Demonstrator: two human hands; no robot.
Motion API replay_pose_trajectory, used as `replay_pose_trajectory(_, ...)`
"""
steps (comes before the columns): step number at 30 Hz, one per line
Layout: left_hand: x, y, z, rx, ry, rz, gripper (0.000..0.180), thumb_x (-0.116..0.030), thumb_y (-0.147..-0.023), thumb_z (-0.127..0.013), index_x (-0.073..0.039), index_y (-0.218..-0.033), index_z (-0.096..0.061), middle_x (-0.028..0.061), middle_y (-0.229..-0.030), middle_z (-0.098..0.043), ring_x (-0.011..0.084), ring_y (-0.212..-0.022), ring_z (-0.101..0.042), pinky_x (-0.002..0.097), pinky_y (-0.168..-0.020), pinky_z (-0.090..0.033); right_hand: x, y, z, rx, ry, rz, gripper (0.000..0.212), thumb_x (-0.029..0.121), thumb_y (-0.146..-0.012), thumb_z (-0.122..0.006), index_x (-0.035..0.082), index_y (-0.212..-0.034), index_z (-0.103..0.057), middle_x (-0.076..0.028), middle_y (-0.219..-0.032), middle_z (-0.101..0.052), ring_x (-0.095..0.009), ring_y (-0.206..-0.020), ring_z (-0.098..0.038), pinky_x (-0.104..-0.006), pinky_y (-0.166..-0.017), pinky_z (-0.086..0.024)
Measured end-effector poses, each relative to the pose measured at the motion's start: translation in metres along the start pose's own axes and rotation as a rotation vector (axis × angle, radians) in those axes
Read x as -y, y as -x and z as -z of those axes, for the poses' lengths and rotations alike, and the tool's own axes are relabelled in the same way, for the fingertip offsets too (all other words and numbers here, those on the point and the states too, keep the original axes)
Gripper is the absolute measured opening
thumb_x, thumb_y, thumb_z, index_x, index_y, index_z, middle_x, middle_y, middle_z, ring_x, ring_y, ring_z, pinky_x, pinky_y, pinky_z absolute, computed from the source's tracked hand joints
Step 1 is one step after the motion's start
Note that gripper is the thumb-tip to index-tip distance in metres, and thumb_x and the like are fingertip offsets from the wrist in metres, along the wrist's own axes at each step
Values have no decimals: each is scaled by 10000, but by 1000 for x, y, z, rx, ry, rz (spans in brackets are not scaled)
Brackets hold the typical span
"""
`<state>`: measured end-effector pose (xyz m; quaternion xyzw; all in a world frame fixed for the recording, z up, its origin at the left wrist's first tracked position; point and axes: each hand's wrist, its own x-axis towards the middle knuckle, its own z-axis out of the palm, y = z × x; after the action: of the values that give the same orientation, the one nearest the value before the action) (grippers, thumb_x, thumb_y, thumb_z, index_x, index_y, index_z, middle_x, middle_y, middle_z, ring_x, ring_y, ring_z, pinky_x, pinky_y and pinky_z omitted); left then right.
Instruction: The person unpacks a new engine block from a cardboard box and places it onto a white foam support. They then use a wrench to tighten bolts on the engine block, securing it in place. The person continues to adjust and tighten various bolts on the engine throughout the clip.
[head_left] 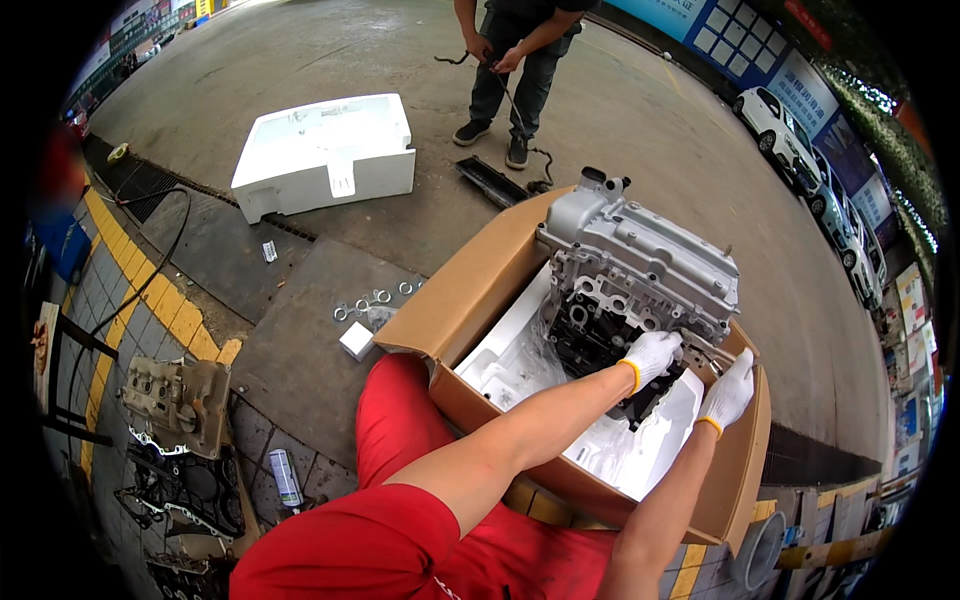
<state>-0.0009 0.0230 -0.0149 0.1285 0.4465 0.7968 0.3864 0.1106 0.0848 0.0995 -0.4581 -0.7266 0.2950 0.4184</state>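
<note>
A car engine (640, 255) with a silver-grey valve cover and a dark lower block stands in an open cardboard box (475, 285). White foam packing (630, 465) and clear plastic film (530, 360) lie around its base. My left hand (655, 356), in a white knit glove, is closed against the near side of the engine; what its fingers hold is hidden. At the engine's right end my right hand (730, 388), gloved alike, has its fingers curled by a slim, shiny metal piece (708, 350) of unclear kind.
Beyond the box lie a white foam lid (330, 175) and a dark tray (490, 183); a person (520, 60) stands there holding a dark hose or cable. Left are metal rings (362, 303), a small white box (356, 341), a spray can (285, 477) and used engine parts (180, 405).
</note>
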Motion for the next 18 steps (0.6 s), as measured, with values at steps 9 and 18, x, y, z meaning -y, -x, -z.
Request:
replay_pose_trajectory(9,-5,2,0,-24,-33,3,351,-367,-1059,-596,-60,-906,-671,-18,-680,-514,101,-604,-481,308,-591,-462,18,2,3,-13,119,53,748,683,-1009,-480,-16,-1063,-742,-194,-939,-742,-341,-918,-690,-472,-861,-497)
replay_pose_trajectory(18,-8,9,-3,-31,-86,-9,369,-381,-1055,-596,-55,-902,-675,-12,-689,-525,111,-624,-495,320,-622,-480,3,0,3,-11,33,12,742,670,-1015,-475,-18,-1071,-747,-166,-939,-751,-330,-904,-683,-460,-872,-498)
